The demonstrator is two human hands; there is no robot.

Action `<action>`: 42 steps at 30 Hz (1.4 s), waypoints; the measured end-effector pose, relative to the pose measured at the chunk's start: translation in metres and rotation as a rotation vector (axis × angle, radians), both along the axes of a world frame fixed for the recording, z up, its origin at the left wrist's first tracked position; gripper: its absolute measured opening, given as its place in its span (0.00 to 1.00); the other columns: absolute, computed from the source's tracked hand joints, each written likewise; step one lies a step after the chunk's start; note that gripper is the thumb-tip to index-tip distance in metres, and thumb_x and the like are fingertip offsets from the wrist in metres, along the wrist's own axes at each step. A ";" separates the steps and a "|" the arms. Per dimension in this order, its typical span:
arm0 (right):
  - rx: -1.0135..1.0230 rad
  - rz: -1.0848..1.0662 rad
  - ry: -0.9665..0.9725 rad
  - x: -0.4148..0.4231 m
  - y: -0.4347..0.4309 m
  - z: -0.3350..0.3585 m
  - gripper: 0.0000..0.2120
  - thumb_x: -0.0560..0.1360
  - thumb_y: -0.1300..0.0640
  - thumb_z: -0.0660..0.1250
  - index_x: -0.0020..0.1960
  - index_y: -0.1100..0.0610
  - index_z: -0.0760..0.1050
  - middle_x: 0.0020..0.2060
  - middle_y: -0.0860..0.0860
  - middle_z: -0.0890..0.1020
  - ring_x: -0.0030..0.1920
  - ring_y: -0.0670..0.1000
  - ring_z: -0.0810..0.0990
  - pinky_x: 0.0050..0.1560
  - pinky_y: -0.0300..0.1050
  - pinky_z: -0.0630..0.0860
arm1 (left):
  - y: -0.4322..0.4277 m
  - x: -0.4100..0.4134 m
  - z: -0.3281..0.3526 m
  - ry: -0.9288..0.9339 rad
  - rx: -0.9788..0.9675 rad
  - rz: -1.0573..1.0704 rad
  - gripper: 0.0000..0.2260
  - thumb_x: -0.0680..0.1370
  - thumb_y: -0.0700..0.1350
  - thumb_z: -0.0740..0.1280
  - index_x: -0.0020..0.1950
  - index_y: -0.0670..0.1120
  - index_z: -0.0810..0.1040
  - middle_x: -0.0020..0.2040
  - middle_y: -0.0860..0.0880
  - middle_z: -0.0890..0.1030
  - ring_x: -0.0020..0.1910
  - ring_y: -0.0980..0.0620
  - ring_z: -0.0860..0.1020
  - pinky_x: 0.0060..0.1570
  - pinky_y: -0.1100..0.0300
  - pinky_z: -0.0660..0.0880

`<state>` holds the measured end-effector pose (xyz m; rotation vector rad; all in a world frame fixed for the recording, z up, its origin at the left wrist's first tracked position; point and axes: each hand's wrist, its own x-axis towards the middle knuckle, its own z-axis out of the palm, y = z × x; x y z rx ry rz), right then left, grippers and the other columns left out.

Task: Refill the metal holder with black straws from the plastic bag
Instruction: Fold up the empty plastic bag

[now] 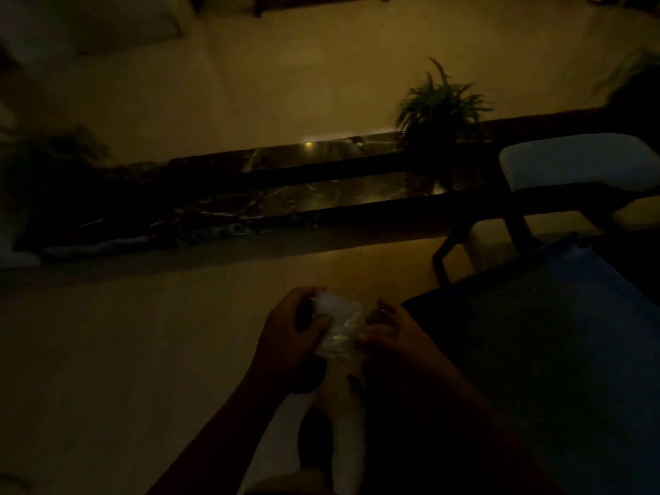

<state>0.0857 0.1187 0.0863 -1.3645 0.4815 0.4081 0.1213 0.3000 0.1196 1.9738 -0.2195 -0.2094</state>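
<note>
The scene is very dark. Low in the middle of the head view I hold a crumpled clear plastic bag (339, 328) between both hands. My left hand (293, 334) grips its left side, thumb across the front. My right hand (389, 337) pinches its right edge. The bag's contents are too dim to make out. No metal holder and no black straws are visible.
A dark table (535, 351) with a blue edge lies at the right. Beyond it stands a chair with a pale seat (578, 162). A long dark marble ledge (285, 194) crosses the middle, with a potted fern (439, 105) on it.
</note>
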 end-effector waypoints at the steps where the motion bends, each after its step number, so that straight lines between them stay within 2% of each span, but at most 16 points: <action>1: 0.011 -0.005 -0.015 0.005 0.012 -0.002 0.43 0.71 0.68 0.72 0.77 0.52 0.54 0.60 0.55 0.76 0.48 0.51 0.80 0.38 0.42 0.81 | 0.012 0.003 -0.001 0.027 -0.019 0.045 0.12 0.76 0.36 0.70 0.57 0.47 0.78 0.51 0.53 0.81 0.50 0.61 0.81 0.47 0.69 0.78; 3: -0.002 0.000 -0.055 0.015 0.034 -0.004 0.44 0.71 0.71 0.71 0.77 0.51 0.53 0.54 0.56 0.79 0.46 0.50 0.81 0.31 0.37 0.80 | 0.034 0.008 -0.006 0.152 -0.113 0.116 0.08 0.77 0.38 0.69 0.53 0.48 0.80 0.50 0.49 0.84 0.48 0.54 0.84 0.48 0.59 0.81; 6: -0.117 0.008 -0.136 0.036 0.062 -0.012 0.44 0.70 0.72 0.72 0.77 0.51 0.55 0.52 0.56 0.80 0.45 0.46 0.82 0.33 0.33 0.79 | 0.065 0.021 -0.017 0.392 -0.224 0.191 0.06 0.78 0.43 0.68 0.54 0.48 0.80 0.51 0.44 0.84 0.49 0.45 0.84 0.51 0.45 0.81; 10: -0.239 0.019 -0.169 0.072 0.101 -0.030 0.44 0.69 0.72 0.73 0.77 0.50 0.56 0.46 0.46 0.80 0.42 0.37 0.83 0.37 0.34 0.81 | 0.111 0.055 -0.039 0.549 -0.279 0.073 0.22 0.73 0.45 0.74 0.65 0.46 0.74 0.59 0.45 0.81 0.56 0.44 0.82 0.57 0.44 0.79; 12: -0.239 -0.016 -0.130 0.092 0.125 -0.041 0.44 0.69 0.70 0.74 0.76 0.50 0.57 0.52 0.48 0.80 0.46 0.40 0.84 0.44 0.41 0.83 | 0.138 0.082 -0.051 0.586 -0.210 0.022 0.25 0.71 0.44 0.75 0.67 0.45 0.73 0.60 0.44 0.80 0.58 0.43 0.81 0.58 0.42 0.78; 15: -0.223 -0.105 -0.061 0.115 0.156 -0.056 0.42 0.70 0.70 0.73 0.76 0.51 0.58 0.64 0.58 0.76 0.59 0.56 0.79 0.57 0.60 0.79 | 0.168 0.117 -0.071 0.633 -0.231 0.048 0.19 0.73 0.35 0.73 0.63 0.41 0.76 0.56 0.42 0.83 0.52 0.44 0.84 0.48 0.46 0.82; 17: -0.208 -0.135 -0.025 0.129 0.173 -0.074 0.40 0.71 0.71 0.71 0.76 0.52 0.59 0.65 0.59 0.75 0.60 0.57 0.78 0.51 0.52 0.81 | 0.181 0.137 -0.086 0.662 -0.242 0.070 0.16 0.72 0.32 0.72 0.60 0.40 0.78 0.53 0.42 0.84 0.46 0.47 0.85 0.41 0.53 0.82; 20: -0.190 -0.163 0.047 0.151 0.196 -0.105 0.37 0.72 0.74 0.68 0.76 0.55 0.59 0.51 0.55 0.80 0.48 0.49 0.82 0.33 0.33 0.78 | 0.191 0.165 -0.117 0.702 -0.196 0.097 0.15 0.72 0.28 0.70 0.56 0.39 0.78 0.49 0.43 0.83 0.41 0.50 0.84 0.36 0.56 0.81; 22: -0.197 -0.184 0.098 0.169 0.206 -0.141 0.36 0.73 0.76 0.66 0.76 0.60 0.58 0.48 0.57 0.80 0.43 0.43 0.82 0.31 0.31 0.78 | 0.194 0.184 -0.151 0.736 -0.128 0.113 0.15 0.72 0.28 0.68 0.57 0.38 0.78 0.49 0.42 0.81 0.43 0.48 0.83 0.41 0.50 0.83; 24: -0.179 -0.202 0.165 0.182 0.213 -0.178 0.35 0.74 0.76 0.64 0.76 0.61 0.57 0.54 0.64 0.79 0.46 0.50 0.81 0.33 0.34 0.79 | 0.192 0.197 -0.185 0.778 -0.071 0.145 0.14 0.74 0.29 0.67 0.58 0.37 0.77 0.53 0.39 0.81 0.51 0.41 0.82 0.52 0.42 0.80; 26: -0.173 -0.221 0.222 0.193 0.216 -0.232 0.34 0.74 0.76 0.64 0.76 0.59 0.58 0.49 0.58 0.80 0.44 0.51 0.79 0.35 0.39 0.79 | 0.190 0.210 -0.235 0.829 -0.038 0.177 0.13 0.75 0.30 0.66 0.59 0.35 0.78 0.56 0.37 0.82 0.54 0.39 0.82 0.56 0.41 0.78; 29: -0.217 -0.230 0.299 0.205 0.214 -0.316 0.33 0.74 0.74 0.66 0.74 0.57 0.61 0.49 0.52 0.80 0.42 0.46 0.78 0.39 0.44 0.78 | 0.189 0.221 -0.321 0.852 0.014 0.169 0.15 0.74 0.30 0.66 0.56 0.42 0.82 0.55 0.41 0.84 0.52 0.47 0.83 0.53 0.51 0.81; 31: -0.220 -0.214 0.345 0.210 0.213 -0.375 0.33 0.73 0.73 0.66 0.73 0.57 0.62 0.51 0.54 0.80 0.44 0.46 0.79 0.37 0.39 0.78 | 0.189 0.229 -0.377 0.867 0.039 0.183 0.17 0.72 0.29 0.65 0.53 0.47 0.82 0.54 0.43 0.84 0.49 0.51 0.83 0.49 0.58 0.81; 33: -0.239 -0.241 0.376 0.216 0.212 -0.422 0.31 0.74 0.74 0.65 0.73 0.59 0.62 0.55 0.57 0.78 0.46 0.48 0.79 0.36 0.37 0.76 | 0.187 0.234 -0.425 0.862 0.059 0.185 0.16 0.72 0.29 0.67 0.56 0.43 0.83 0.53 0.43 0.85 0.51 0.48 0.83 0.53 0.54 0.81; 36: -0.301 -0.234 0.410 0.218 0.207 -0.505 0.27 0.74 0.73 0.63 0.71 0.59 0.66 0.51 0.55 0.79 0.43 0.46 0.79 0.34 0.36 0.76 | 0.178 0.233 -0.511 0.897 0.085 0.212 0.14 0.72 0.31 0.70 0.57 0.40 0.81 0.53 0.42 0.84 0.51 0.45 0.83 0.53 0.49 0.80; 42: -0.372 -0.223 0.446 0.223 0.201 -0.604 0.23 0.75 0.66 0.65 0.69 0.56 0.67 0.54 0.56 0.77 0.47 0.54 0.80 0.47 0.52 0.81 | 0.169 0.220 -0.618 0.918 0.161 0.296 0.11 0.74 0.33 0.68 0.51 0.45 0.72 0.45 0.45 0.79 0.43 0.46 0.80 0.41 0.51 0.78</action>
